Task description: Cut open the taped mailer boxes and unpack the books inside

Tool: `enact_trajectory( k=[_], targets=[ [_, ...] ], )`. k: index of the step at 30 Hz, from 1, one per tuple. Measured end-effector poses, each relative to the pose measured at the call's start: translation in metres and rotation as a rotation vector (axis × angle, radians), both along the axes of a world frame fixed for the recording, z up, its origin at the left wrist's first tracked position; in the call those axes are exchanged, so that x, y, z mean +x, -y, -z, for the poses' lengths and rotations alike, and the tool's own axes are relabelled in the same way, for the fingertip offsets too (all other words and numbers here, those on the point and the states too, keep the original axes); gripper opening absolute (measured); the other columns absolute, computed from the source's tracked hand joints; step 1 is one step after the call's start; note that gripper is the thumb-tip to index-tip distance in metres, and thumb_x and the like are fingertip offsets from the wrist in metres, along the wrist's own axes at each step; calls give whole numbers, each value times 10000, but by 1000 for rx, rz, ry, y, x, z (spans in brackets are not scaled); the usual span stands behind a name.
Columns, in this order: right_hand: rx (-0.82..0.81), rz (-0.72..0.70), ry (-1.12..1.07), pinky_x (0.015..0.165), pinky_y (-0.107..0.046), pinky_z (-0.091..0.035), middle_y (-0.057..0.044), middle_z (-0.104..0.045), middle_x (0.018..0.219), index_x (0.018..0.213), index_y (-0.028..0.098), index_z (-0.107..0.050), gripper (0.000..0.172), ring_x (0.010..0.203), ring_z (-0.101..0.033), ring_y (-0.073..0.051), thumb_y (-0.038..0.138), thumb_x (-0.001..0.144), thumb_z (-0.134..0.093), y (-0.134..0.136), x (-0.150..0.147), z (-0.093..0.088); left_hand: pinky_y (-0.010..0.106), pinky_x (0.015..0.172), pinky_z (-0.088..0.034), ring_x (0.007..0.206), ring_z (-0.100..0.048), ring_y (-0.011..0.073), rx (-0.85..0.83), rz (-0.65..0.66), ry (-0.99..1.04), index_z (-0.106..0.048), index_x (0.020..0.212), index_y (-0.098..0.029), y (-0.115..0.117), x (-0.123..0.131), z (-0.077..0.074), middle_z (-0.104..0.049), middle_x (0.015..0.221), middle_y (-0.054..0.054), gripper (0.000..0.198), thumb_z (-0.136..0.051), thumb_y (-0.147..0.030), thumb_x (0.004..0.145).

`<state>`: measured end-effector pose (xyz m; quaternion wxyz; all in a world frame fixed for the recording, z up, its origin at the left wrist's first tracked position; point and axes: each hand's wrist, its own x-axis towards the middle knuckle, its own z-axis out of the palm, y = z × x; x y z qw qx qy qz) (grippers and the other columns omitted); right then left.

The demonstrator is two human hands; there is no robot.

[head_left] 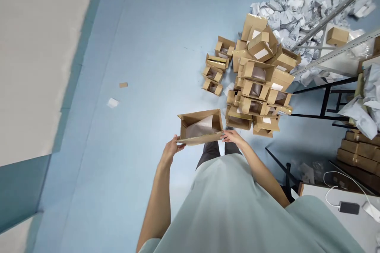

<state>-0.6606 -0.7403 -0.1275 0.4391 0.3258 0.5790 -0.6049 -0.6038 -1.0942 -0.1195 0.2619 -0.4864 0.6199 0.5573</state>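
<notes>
Here, close by, a phone (349,207) lies on its white cable (329,195) at the near edge of a desk (320,221) on the person's right. Just ahead of the person's body, both hands hold a box (202,139) over the floor (142,55). The left hand (171,149) pinches its near left corner, fingers closed on the card. The right hand (232,136) grips the near right corner the same way. The box is open on top, with a pale sheet (199,127) slumped inside. Beyond it, to the right, a pile (255,87) of open boxes stands on the floor. Two scraps, one white (113,102) and one brown (123,84), lie well apart from it on the left. Farthest off, crumpled paper (299,0) is heaped under a metal rack (335,12).
</notes>
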Motion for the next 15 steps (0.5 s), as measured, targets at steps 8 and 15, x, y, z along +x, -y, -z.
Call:
enact_trajectory(
  k=[8,15],
  targets=[
    [152,141,132,772,-278,-667,-78,-846,812,969,167,-827,154,686,-795,-173,280,1062,-779,63,-42,52,418,1108,-683,1015,-861,236,85,135,70,-750,1345,-68,49,-81,65,-798,1358,201,431,-528,-400,1184],
    [228,291,224,854,-283,-684,-81,-851,1007,1134,178,-781,119,758,-814,-154,262,1084,-713,84,-65,100,458,1138,-647,1264,-777,280,188,305,33,-750,1323,-156,58,-143,137,-762,1464,190,385,-752,-395,1020]
  ],
)
